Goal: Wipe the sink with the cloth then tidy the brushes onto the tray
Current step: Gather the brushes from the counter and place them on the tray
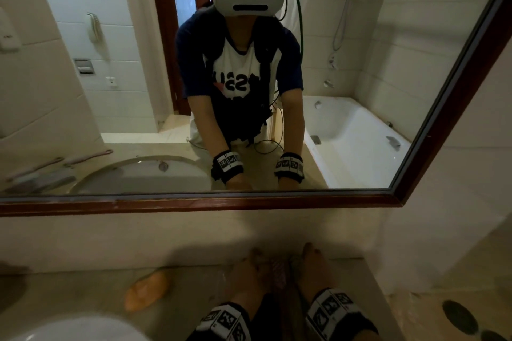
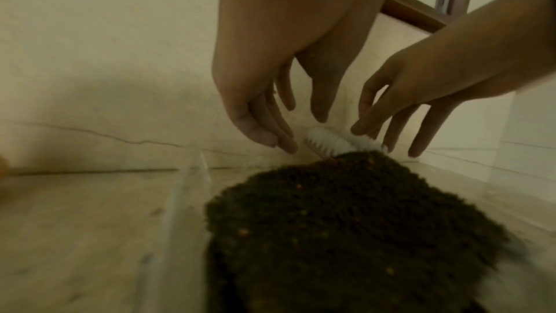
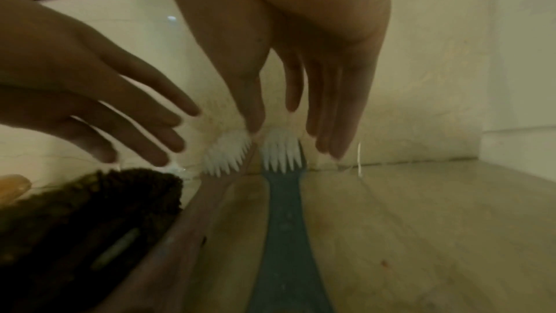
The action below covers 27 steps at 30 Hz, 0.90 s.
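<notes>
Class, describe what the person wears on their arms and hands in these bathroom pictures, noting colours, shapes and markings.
Both hands are bare: no gloves. The left hand and right hand each have a black wrist band carrying white panels printed with square black-and-white code markers. The mirror shows bare forearms and dark blue sleeves ending near the elbow, with thin dark cables hanging at the waist.

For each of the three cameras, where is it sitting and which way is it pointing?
Head: worn on the head, facing the mirror and down at the counter; both banded wrists and hands show.
Left wrist: looks along the left hand over the dark cloth toward the wall; the right hand enters.
Right wrist: looks along the right hand toward the pink brush and teal brush.
Shared: both wrist views show both hands, white bristles and the cloth.
</notes>
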Each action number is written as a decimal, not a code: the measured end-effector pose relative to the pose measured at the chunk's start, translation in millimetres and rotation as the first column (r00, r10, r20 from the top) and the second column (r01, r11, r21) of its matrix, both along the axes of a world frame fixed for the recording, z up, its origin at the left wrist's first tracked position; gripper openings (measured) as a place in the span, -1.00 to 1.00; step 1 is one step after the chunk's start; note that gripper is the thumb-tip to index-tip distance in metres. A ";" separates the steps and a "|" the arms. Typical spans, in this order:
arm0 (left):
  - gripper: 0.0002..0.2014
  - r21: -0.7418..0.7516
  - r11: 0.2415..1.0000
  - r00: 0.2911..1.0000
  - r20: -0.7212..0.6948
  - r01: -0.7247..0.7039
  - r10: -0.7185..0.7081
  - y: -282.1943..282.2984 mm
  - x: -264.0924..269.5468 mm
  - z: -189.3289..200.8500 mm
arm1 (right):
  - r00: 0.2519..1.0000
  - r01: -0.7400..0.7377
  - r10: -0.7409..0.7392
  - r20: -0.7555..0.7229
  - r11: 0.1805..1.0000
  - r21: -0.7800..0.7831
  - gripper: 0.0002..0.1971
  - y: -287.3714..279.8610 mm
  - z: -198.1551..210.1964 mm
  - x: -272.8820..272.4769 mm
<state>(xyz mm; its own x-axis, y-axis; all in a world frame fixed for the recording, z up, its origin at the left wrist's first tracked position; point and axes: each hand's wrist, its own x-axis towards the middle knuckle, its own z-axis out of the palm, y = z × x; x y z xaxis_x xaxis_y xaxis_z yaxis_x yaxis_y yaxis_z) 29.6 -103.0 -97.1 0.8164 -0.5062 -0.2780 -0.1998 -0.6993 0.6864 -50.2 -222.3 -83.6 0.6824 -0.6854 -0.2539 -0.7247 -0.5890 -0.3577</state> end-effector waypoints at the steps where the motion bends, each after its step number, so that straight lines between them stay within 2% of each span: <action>1: -0.59 -0.002 1.000 1.000 -0.002 -0.003 0.003 7.3 4.0 0.2 | 1.000 -0.007 0.007 0.029 1.000 -0.001 -0.44 3.3 7.0 -0.9; 4: -0.59 -0.049 0.999 0.999 0.037 -0.012 0.014 41.5 11.9 13.8 | 0.996 -0.082 0.085 0.037 0.994 -0.066 -0.44 18.0 28.6 5.3; 7: -0.61 -0.032 0.999 0.991 0.127 -0.033 0.037 90.3 19.6 26.9 | 0.969 -0.244 0.246 0.011 0.964 -0.108 -0.55 49.2 48.0 23.8; 10: -0.57 0.078 0.991 0.982 0.166 -0.105 0.091 143.4 28.3 36.0 | 0.900 -0.435 0.431 -0.062 0.898 -0.071 -0.62 95.9 55.2 47.7; 13: -0.56 0.111 0.981 0.977 0.160 -0.160 0.141 189.7 39.2 40.9 | 0.802 -0.583 0.583 -0.130 0.811 0.042 -0.47 146.8 50.7 72.2; 14: -0.57 0.118 0.977 0.977 0.144 -0.175 0.157 203.3 43.8 40.1 | 0.791 -0.589 0.594 -0.145 0.804 0.081 -0.44 163.2 50.5 79.4; 16: -0.61 0.134 0.971 0.976 0.126 -0.196 0.179 227.8 54.9 37.7 | 0.824 -0.531 0.548 -0.143 0.835 0.144 -0.48 191.3 50.0 90.2; 18: -0.62 0.154 0.967 0.976 0.113 -0.204 0.188 247.8 67.5 33.3 | 0.829 -0.538 0.550 -0.103 0.834 0.120 -0.47 210.7 45.2 96.4; 21: -0.49 0.192 0.973 0.990 0.071 -0.130 0.118 268.1 85.5 24.4 | 0.806 -0.571 0.582 -0.107 0.813 0.114 -0.46 226.1 46.5 105.1; 23: -0.41 0.227 0.972 0.998 0.024 -0.069 0.065 275.2 94.2 19.9 | 0.758 -0.641 0.636 -0.143 0.767 0.014 -0.53 234.7 48.5 111.5; 27: -0.29 0.256 0.967 0.999 -0.033 0.008 0.000 273.5 109.4 8.8 | 0.632 -0.769 0.750 -0.197 0.638 -0.034 -0.63 245.7 42.9 123.5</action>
